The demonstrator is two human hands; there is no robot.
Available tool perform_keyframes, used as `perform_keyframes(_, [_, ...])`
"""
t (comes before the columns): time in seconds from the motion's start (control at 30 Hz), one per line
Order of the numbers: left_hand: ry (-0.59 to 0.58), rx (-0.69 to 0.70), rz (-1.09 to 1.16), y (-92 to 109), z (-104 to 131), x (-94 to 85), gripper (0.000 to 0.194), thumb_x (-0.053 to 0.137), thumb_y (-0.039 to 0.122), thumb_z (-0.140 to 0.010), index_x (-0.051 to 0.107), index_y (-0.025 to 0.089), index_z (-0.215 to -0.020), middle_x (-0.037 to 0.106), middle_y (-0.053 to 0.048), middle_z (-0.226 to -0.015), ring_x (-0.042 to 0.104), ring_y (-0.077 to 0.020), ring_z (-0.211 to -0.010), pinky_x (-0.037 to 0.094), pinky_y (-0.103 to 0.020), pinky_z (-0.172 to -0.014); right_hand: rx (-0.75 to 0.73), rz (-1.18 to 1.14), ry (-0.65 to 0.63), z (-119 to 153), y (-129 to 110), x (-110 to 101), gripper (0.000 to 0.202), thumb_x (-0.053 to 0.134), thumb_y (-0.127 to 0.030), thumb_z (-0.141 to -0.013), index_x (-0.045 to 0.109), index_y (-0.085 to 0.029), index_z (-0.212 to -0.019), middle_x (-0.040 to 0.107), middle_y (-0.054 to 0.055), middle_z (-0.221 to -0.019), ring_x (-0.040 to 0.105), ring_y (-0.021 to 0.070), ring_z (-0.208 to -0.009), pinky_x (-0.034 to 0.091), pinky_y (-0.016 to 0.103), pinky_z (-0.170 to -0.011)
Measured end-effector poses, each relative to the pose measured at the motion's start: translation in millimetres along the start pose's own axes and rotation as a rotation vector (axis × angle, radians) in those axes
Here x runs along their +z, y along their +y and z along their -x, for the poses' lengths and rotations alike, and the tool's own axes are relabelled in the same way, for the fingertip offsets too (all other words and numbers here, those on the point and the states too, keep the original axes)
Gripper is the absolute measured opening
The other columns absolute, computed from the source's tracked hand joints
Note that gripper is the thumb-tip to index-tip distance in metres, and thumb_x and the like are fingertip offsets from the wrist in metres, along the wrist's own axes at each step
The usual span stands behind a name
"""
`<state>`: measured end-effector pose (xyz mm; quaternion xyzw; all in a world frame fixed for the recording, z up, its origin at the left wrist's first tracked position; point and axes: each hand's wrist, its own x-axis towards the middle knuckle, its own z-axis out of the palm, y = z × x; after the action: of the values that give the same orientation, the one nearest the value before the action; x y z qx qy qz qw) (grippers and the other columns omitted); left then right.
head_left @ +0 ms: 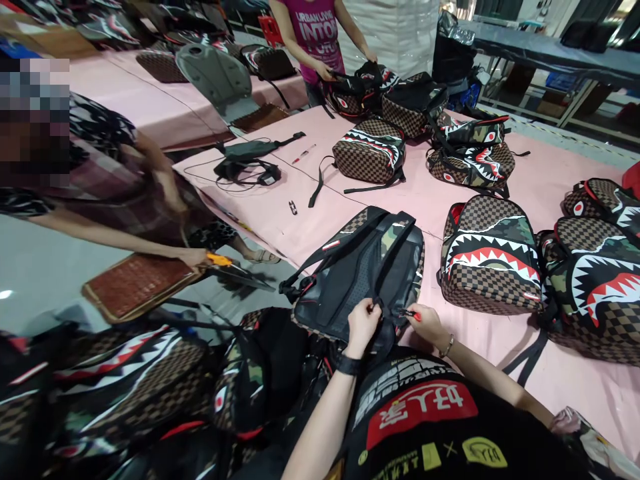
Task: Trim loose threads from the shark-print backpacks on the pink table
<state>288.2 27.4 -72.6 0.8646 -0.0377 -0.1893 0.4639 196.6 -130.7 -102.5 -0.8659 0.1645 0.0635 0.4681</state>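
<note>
A checkered backpack (pixel 367 267) lies back-side up on the pink table (pixel 310 220) in front of me, its black mesh panel and shoulder straps facing me. My left hand (pixel 363 323) pinches the black strap at the pack's near edge. My right hand (pixel 425 323) holds a small red-tipped tool at the same edge, a few centimetres to the right of the left hand.
Several shark-mouth backpacks (pixel 487 263) lie on the table to the right and at the far end. A person in a pink shirt (pixel 315 30) handles a bag at the far side. On the left, another person's hand (pixel 193 257) holds orange-handled scissors. More backpacks (pixel 125 387) are piled at lower left.
</note>
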Motion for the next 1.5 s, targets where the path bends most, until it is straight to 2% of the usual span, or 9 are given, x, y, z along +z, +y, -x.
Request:
perform_keyframes(0.17, [0.025, -0.06, 0.462, 7.7, 2.0, 0.6, 0.034, 0.049, 0.045, -0.071, 0.042, 0.014, -0.082, 0.042, 0.004, -0.06, 0.051, -0.0082, -0.052, 0.05, -0.027, -0.063, 0.042, -0.213, 0.053, 7.9, 0.2, 3.6, 0.04, 0.043, -0.049, -0.076, 0.061, -0.015, -0.084, 0.059, 0.001, -0.078, 0.049, 0.0023, -0.068, 0.04, 0.013, -0.067])
perform_keyframes(0.3, [-0.041, -0.157, 0.849, 21.9, 9.4, 1.7, 0.041, 0.069, 0.035, -0.058, 0.045, 0.012, -0.082, 0.045, 0.006, -0.056, 0.049, -0.0057, -0.048, 0.05, -0.022, -0.058, -0.2, -0.179, 0.173, -4.4, -17.2, -12.1, 0.036, 0.05, -0.037, -0.076, 0.06, -0.021, -0.106, 0.057, 0.002, -0.098, 0.051, 0.0035, -0.089, 0.041, 0.015, -0.085])
perform_keyframes(0.5, [-0.044, -0.171, 0.872, 31.4, 14.8, -2.9, 0.04, 0.071, 0.034, -0.057, 0.046, 0.012, -0.08, 0.047, 0.006, -0.052, 0.047, -0.0052, -0.044, 0.046, -0.018, -0.048, -0.584, 0.212, 0.077, -29.8, -28.0, -27.4, 0.034, 0.043, -0.024, -0.079, 0.059, -0.031, -0.108, 0.056, 0.0, -0.097, 0.048, 0.0004, -0.085, 0.039, 0.01, -0.075])
perform_keyframes(0.67, [-0.026, -0.173, 0.85, 25.4, 14.6, 0.3, 0.043, 0.071, 0.034, -0.057, 0.048, 0.012, -0.086, 0.051, 0.003, -0.06, 0.05, -0.0079, -0.049, 0.047, -0.021, -0.049, -0.703, 0.355, 0.104, -38.6, -22.1, -21.9, 0.033, 0.042, -0.022, -0.077, 0.062, -0.03, -0.103, 0.057, -0.001, -0.095, 0.048, 0.0013, -0.083, 0.037, 0.012, -0.072])
perform_keyframes(0.87, [0.09, -0.053, 0.756, 22.8, 16.0, 12.2, 0.047, 0.066, 0.032, -0.062, 0.041, 0.016, -0.098, 0.049, 0.003, -0.07, 0.051, -0.0073, -0.055, 0.05, -0.023, -0.054, -0.535, 0.103, 0.035, -34.1, -38.5, -23.6, 0.026, 0.039, -0.02, -0.076, 0.062, -0.016, -0.088, 0.053, 0.004, -0.092, 0.045, 0.0027, -0.083, 0.037, 0.013, -0.074])
perform_keyframes(0.97, [0.123, 0.079, 0.705, 26.7, 16.8, 13.8, 0.042, 0.062, 0.029, -0.066, 0.038, 0.019, -0.099, 0.046, 0.004, -0.072, 0.049, -0.0059, -0.053, 0.048, -0.019, -0.05, -0.278, -0.34, -0.122, -33.6, -44.8, -22.9, 0.025, 0.042, -0.033, -0.077, 0.052, -0.011, -0.073, 0.047, 0.002, -0.076, 0.041, 0.0009, -0.071, 0.035, 0.013, -0.067])
perform_keyframes(1.07, [0.062, 0.107, 0.61, 28.9, 16.4, 13.6, 0.019, 0.056, 0.026, -0.068, 0.05, 0.014, -0.082, 0.049, -0.001, -0.076, 0.05, -0.0071, -0.058, 0.047, -0.018, -0.051, -0.012, -0.686, -0.283, -35.8, -42.6, -19.0, 0.039, 0.047, -0.049, -0.071, 0.042, -0.011, -0.069, 0.037, -0.002, -0.062, 0.031, -0.0013, -0.057, 0.028, 0.011, -0.053])
perform_keyframes(1.2, [-0.027, 0.069, 0.52, 26.9, 15.5, 10.9, 0.018, 0.051, 0.026, -0.07, 0.06, 0.011, -0.076, 0.056, -0.007, -0.084, 0.055, -0.0127, -0.068, 0.049, -0.024, -0.06, 0.053, -0.735, -0.314, -38.2, -37.9, -15.8, 0.047, 0.049, -0.056, -0.067, 0.039, -0.011, -0.068, 0.035, -0.002, -0.059, 0.03, -0.0016, -0.055, 0.028, 0.011, -0.05])
perform_keyframes(1.5, [-0.07, 0.277, 0.244, 25.8, 20.8, 7.9, 0.026, 0.063, 0.034, -0.067, 0.06, 0.015, -0.084, 0.056, -0.008, -0.095, 0.054, -0.0172, -0.087, 0.043, -0.027, -0.076, 0.112, -0.734, -0.254, -37.9, -48.8, -19.1, 0.055, 0.054, -0.062, -0.059, 0.04, -0.01, -0.068, 0.035, -0.003, -0.061, 0.03, -0.0028, -0.055, 0.026, 0.011, -0.05])
